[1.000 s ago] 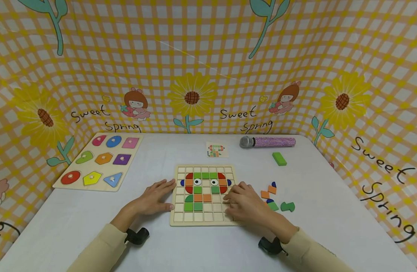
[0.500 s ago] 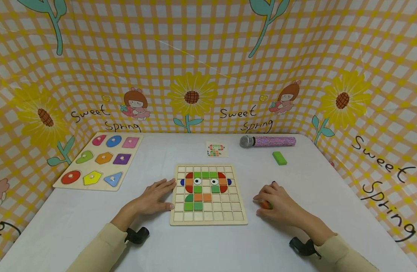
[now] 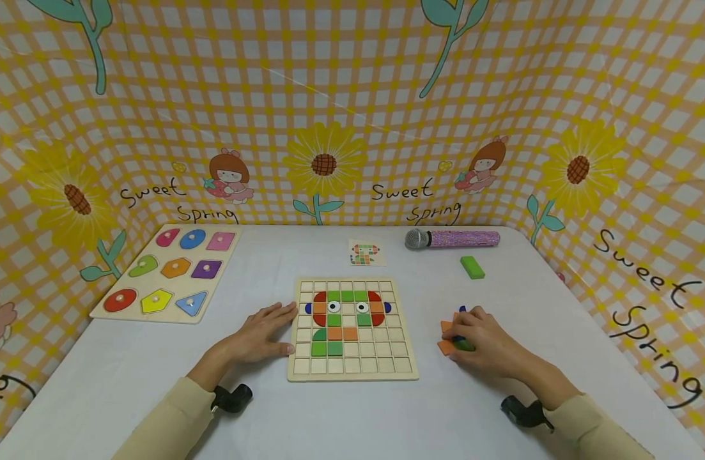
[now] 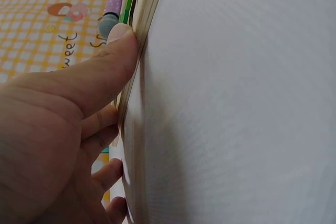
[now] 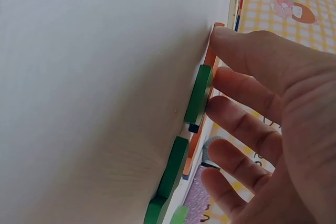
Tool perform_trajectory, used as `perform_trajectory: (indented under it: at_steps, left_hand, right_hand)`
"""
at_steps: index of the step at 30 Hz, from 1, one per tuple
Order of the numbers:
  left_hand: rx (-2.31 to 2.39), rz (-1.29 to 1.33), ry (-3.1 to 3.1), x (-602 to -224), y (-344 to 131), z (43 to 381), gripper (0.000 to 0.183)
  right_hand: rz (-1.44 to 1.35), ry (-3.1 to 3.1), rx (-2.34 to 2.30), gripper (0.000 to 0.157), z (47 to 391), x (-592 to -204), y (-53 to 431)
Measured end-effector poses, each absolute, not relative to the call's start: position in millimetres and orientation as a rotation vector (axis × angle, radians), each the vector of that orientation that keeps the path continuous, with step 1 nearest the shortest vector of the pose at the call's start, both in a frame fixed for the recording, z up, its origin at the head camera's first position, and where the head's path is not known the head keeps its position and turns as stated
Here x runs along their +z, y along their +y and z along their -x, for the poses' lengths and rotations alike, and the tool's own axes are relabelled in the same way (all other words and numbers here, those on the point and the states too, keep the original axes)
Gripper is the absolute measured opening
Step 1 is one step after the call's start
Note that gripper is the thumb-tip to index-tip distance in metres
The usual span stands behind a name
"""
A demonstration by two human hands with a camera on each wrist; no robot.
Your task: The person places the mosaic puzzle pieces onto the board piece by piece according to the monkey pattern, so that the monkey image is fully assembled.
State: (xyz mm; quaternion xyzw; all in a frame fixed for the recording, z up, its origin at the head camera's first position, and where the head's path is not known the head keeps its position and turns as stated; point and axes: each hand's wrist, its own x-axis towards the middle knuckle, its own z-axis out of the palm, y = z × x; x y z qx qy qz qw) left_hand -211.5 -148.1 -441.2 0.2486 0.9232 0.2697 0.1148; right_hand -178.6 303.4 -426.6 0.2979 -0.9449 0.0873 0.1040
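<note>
My left hand (image 3: 263, 335) lies on the table with its fingers spread. Its thumb and fingertips touch the left edge of a wooden grid board (image 3: 352, 377), which carries a face-like pattern of coloured tiles. To the right of the board, my right hand (image 3: 484, 342) reaches over loose tiles with its fingers loosely bent. Its thumb touches an orange tile (image 5: 210, 53) in the right wrist view, and the nearest fingertips rest by a green tile (image 5: 198, 95). Dark green pieces (image 5: 170, 166) lie beside them; in the head view the hand hides these.
A pattern card (image 3: 366, 253) lies behind the board. A glittery microphone (image 3: 456, 239) and a green block (image 3: 472, 268) are at the back right. On the left lies a knobbed shape puzzle (image 3: 214, 300). A checked cloth (image 3: 323, 83) surrounds the table.
My right hand has gone from the board's right side to the loose tiles, then slightly further right. An orange tile now shows at its fingertips. The left hand has stayed put.
</note>
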Motion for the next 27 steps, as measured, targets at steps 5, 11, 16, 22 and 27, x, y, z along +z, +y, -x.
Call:
perform_trajectory:
  at_steps: [5,11,16,22,27]
  left_hand:
    - [0.784,-0.714,2.705,-441,-147,212,0.076]
    - [0.782,-0.705,2.708,-441,-147,212,0.076]
    - [0.782,-0.705,2.709,-442,-147,212,0.077]
    - [0.78,-0.701,2.711,-441,-147,212,0.076]
    - [0.772,-0.689,2.716,-441,-146,212,0.076]
  right_hand:
    - [-0.879,-2.796,0.269,0.025,179,-427,305]
    - [-0.911,-2.758,0.274,0.023,181,-428,305]
    - [-0.923,-2.749,0.281,0.022,181,-427,305]
    - [-0.942,-2.703,0.307,0.022,179,-423,298]
    - [-1.004,-2.645,0.343,0.024,177,-417,282]
